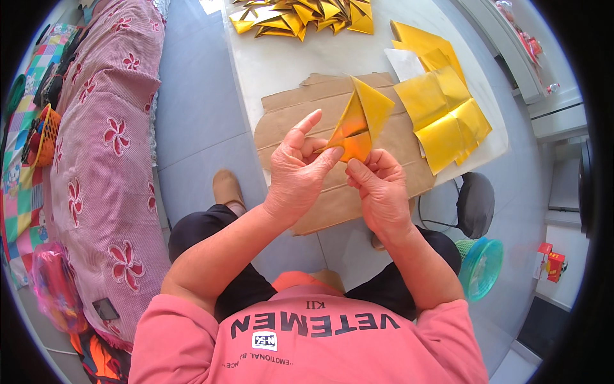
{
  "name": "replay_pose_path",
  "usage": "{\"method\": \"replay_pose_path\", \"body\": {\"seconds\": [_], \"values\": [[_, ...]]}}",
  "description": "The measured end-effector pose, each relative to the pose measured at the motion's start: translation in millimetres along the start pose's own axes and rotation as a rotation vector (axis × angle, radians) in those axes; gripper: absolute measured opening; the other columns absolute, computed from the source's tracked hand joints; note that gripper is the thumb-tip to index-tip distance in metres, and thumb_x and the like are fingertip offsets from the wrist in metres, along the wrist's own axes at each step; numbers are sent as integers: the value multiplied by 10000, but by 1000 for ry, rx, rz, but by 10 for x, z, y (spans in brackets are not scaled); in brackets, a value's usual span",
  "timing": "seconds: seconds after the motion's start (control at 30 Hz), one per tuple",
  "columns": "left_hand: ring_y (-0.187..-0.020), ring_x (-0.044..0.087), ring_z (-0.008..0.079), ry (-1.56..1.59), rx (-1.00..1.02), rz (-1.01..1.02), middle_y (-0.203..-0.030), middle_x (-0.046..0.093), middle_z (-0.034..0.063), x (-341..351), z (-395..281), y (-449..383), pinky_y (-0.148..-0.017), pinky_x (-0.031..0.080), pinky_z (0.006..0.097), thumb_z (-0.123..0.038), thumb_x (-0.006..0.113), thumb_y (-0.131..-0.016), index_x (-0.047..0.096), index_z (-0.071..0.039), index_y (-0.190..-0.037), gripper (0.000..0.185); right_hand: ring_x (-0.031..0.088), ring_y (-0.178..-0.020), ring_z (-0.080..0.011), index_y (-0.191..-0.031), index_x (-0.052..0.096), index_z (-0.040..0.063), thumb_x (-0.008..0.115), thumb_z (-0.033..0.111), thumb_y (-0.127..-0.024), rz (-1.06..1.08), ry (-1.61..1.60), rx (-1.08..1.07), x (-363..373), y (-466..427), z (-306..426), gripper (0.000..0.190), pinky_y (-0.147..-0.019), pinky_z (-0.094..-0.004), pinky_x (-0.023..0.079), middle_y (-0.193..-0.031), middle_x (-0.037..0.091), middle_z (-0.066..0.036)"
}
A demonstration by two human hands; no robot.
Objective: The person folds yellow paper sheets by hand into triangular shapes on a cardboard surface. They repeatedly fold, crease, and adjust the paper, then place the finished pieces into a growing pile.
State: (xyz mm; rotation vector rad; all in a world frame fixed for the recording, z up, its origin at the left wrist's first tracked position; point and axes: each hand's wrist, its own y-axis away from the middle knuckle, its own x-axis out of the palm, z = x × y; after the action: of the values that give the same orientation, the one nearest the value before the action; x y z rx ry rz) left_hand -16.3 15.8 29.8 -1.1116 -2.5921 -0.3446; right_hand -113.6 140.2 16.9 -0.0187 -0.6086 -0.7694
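A partly folded sheet of gold foil paper (357,120) is between my two hands, over a flattened piece of brown cardboard (336,201). My left hand (302,168) pinches its lower left corner between thumb and fingers, with the index finger raised. My right hand (381,187) grips the bottom edge with thumb and curled fingers. To the right lie creased gold paper sheets (446,115), with more gold sheets (427,41) behind them and a white piece (403,62) showing. A pile of folded gold paper pieces (307,17) lies at the table's far side.
The white table (254,62) reaches under the cardboard. To the left stands a long seat with a pink flowered cover (96,192), bearing a phone (105,308) and, beyond it, an orange basket (48,137). At right are a green basket (482,269) and a dark round object (475,205).
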Motion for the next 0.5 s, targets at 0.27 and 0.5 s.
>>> {"method": "replay_pose_path", "body": {"seconds": [0.27,0.5], "values": [[-924,664,85,-11,-62,10,-977,721,61,-7,-18,-6,-853,540,245,25,719,-918,420,8,-1499,654,694,-809,-148,-958,685,20,735,21,-929,-19,71,87,-55,25,77,58,-776,-317,605,-920,724,-77],[-917,665,88,15,-80,-10,-968,716,55,-6,-11,-9,-840,539,244,27,716,-916,424,13,-1490,644,701,-801,-147,-956,677,15,742,26,-925,-49,77,146,-9,6,142,73,-780,-322,623,-907,718,-79]]}}
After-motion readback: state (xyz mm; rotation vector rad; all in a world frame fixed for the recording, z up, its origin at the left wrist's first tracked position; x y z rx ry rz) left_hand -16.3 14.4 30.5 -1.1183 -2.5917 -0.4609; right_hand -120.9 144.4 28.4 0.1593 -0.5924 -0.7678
